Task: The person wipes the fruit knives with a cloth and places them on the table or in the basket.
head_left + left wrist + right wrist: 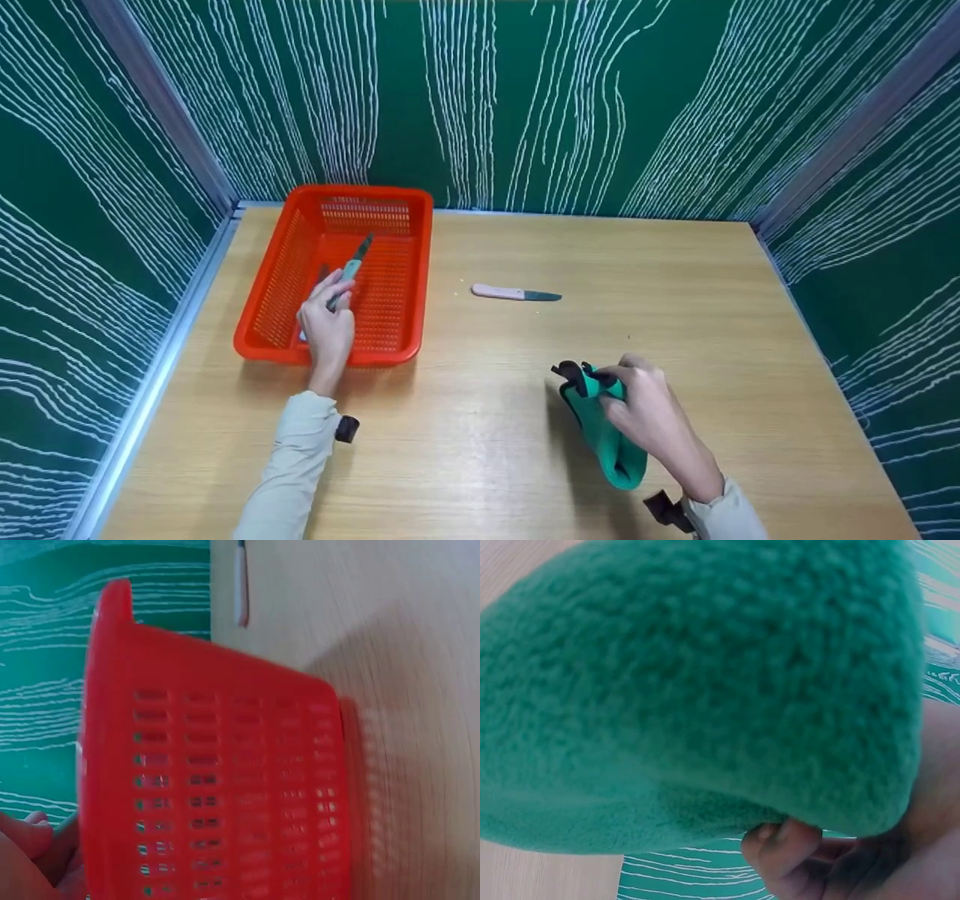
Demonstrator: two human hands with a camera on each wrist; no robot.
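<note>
My left hand (328, 319) holds a small knife (351, 270) with a mint-green handle over the red basket (424, 300), its dark blade pointing to the far side. Below that hand, another item with a dark tip lies in the basket, mostly hidden. My right hand (651, 409) pinches a folded green cloth (611, 442) with dark edging, over the right front of the table. In the right wrist view the fuzzy cloth (705, 690) covers most of the picture, fingertips curled under its edge. The basket's perforated wall (225, 765) fills much of the left wrist view.
A pink-handled knife (517, 293) lies on the wooden table (480, 420) right of the basket, blade to the right. A few tiny crumbs are beside its handle. Green walls (397, 97) with white lines enclose the table at the back and sides.
</note>
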